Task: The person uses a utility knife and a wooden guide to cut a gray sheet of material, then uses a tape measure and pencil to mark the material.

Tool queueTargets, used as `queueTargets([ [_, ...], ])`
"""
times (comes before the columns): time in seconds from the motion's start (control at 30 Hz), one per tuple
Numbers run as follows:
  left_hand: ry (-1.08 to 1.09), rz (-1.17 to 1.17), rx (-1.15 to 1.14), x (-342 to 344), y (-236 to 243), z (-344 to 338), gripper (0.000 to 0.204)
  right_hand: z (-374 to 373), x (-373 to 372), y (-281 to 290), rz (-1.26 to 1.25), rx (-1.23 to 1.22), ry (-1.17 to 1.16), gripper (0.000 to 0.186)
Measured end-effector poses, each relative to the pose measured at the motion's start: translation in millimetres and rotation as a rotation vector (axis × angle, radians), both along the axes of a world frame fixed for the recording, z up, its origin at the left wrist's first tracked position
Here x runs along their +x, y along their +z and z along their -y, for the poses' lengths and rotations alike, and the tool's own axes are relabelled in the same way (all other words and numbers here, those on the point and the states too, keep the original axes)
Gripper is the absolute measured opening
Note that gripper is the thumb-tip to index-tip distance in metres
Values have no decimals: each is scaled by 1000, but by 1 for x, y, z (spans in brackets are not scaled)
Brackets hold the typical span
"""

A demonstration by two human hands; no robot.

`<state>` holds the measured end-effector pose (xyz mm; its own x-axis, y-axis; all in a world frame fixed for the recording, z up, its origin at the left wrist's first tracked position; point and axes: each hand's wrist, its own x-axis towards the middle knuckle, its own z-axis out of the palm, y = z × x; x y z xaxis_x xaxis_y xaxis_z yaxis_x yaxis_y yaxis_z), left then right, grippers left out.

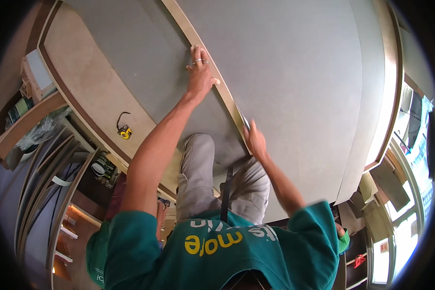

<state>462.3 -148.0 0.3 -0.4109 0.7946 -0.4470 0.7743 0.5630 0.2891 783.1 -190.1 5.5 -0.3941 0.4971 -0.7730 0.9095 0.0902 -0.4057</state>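
A long, narrow wooden strip [228, 98] lies slantwise across a large grey sheet [295, 72]. My left hand [200, 77] presses on the strip, fingers stretched out along it and thumb spread near its right edge. Closer to me, my right hand [257, 141] is closed around a thin, blade-like tool [246, 123] held against the strip's right edge. The fingers cover most of that tool, so its exact kind is hidden. My knees rest near the strip's near end.
A yellow and black tape measure [124, 131], its tape partly out, lies on a tan board [89, 72] at left. Curved wooden strips and panels [43, 183] stand farther left. Beside me at lower left is another person's green sleeve [97, 251]. Bright windows [406, 232] line the right.
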Motion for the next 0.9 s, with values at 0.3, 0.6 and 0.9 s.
queueTargets([
  [0.3, 56, 99, -4, -4, 2, -2, 114, -82, -132, 5, -285, 187, -10, 29],
  [0.6, 70, 106, 60, -1, 11, -3, 114, -192, -364, -26, -394, 224, 31, 37],
  [0.9, -41, -28, 15, -2, 1, 0, 120, -164, -291, -31, -344, 197, 118, 37],
])
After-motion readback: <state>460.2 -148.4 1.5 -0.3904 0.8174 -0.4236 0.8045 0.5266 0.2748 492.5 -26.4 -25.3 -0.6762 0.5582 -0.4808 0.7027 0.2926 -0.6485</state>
